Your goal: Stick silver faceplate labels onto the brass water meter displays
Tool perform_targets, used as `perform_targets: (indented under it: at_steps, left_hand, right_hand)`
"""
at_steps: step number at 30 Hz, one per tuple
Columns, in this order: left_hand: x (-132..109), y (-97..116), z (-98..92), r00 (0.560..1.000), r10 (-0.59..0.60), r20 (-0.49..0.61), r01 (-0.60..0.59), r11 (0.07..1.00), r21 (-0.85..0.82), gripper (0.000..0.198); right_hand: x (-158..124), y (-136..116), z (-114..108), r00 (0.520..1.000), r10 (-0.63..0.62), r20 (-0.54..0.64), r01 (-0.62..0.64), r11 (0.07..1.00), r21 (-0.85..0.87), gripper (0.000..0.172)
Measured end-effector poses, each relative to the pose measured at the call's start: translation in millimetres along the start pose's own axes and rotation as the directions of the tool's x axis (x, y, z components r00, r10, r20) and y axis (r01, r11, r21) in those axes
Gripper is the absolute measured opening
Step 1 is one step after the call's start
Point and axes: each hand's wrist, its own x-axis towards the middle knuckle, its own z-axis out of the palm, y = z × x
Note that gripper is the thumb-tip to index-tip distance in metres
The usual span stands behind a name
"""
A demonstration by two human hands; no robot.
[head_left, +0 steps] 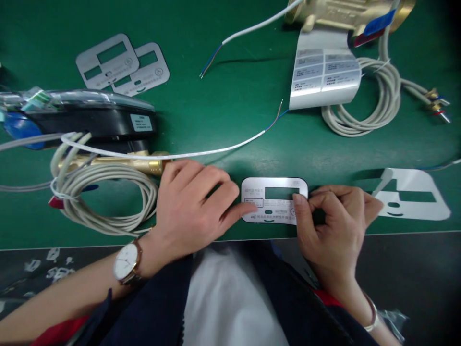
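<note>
The black meter box [90, 122] has a clear cover on its top, and it sits to the left of the silver face label [275, 205]. A brass pipe [144, 166] sticks out under the box, and a tied coil of gray cable [111, 173] lies next to it.

The table [201, 120] is green, and the floor [414, 259] past its near edge is dark. Far to the left and beyond the face label, two more silver labels [111, 69] overlap. Beyond it to the right, a sheet of stickers [324, 72] bends up by a brass meter body [334, 12]. Just right of it is a white sheet [421, 211] with holes and a curled corner.

The face label lies flat on the table, between the two hands. The left hand [198, 206] has loosely bent fingers, with its thumb apart from them, touching the label's left end. The right hand's [333, 226] thumb rests on the right end, its fingers bent close by; I can't tell if they pinch the edge.
</note>
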Motion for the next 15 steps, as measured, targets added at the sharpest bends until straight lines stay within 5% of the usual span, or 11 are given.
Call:
perform_targets:
  at_steps: [4,9,15]
  left_hand:
    - [-27,5,-1.6,0.983,0.100,0.153,-0.098,0.995,-0.021,0.081]
    - [-40,16,3.0,0.980,0.147,0.137,-0.154,0.987,0.044,0.053]
    - [-28,25,4.3,0.959,0.053,0.278,-0.073,0.995,0.065,0.092]
  right_hand:
    - [0,-1,-1,1.000,-0.001,0.007,0.001,1.000,-0.013,0.031]
    - [0,-2,1,1.000,-0.007,-0.003,0.007,1.000,-0.011,0.031]
    - [0,-2,-3,1.000,0.016,-0.005,-0.016,1.000,0.024,0.033]
